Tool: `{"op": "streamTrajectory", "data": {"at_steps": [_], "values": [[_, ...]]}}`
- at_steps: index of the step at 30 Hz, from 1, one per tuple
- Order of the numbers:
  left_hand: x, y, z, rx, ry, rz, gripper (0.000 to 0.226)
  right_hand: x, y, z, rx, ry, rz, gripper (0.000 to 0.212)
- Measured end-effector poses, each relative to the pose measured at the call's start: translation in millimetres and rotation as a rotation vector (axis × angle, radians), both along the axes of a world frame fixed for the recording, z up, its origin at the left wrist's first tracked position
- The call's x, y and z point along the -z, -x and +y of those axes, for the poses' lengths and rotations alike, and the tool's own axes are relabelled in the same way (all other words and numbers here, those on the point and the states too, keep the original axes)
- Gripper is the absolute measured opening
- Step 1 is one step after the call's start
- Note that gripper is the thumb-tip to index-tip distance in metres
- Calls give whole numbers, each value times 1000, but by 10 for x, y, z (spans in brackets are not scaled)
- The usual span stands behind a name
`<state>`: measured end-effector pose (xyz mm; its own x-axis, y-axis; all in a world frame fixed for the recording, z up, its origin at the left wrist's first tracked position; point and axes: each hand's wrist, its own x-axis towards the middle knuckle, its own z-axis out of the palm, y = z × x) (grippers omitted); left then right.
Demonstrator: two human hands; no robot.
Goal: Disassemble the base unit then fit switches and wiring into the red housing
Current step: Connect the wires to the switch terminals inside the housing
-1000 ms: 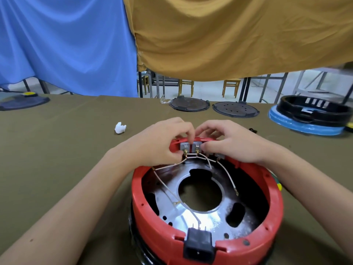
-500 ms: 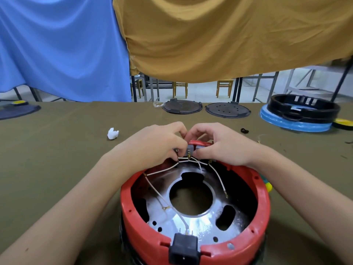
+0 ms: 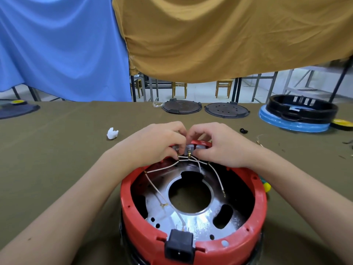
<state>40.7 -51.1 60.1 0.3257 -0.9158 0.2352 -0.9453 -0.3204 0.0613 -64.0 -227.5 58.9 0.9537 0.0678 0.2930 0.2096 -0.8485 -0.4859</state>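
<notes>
My left hand (image 3: 160, 144) and right hand (image 3: 215, 144) pinch the grey switches (image 3: 189, 149) at the far rim of the red housing (image 3: 193, 251); small rigid blocks, best held by their bodies; their thin white wires (image 3: 162, 170) look limp, easily tugged loose.

I see two bare forearms, no sleeves, watch or rings; left hand (image 3: 158, 144) and right hand (image 3: 219, 144) ungloved, nails short.

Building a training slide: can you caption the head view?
Both hands, left and right, pinch grey switches at the far rim of the red housing, white wires trailing inside.
</notes>
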Motion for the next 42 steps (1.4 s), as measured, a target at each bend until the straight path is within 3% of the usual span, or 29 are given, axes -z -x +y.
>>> {"op": "streamTrajectory", "data": {"at_steps": [4, 8, 33, 42], "values": [[6, -11, 53, 18, 53, 88, 14, -56, -16, 30, -6, 219, -41, 11], [-4, -4, 49, 24, 54, 121, 15, -124, -34, 8, -68, 310, -26, 7], [35, -36, 110, 56, 121, 188, 22, -40, 13, 77, 27, 212, -46, 8], [34, -18, 81, 37, 74, 111, 23, -17, 25, 76, 48, 179, -65, 7]]}}
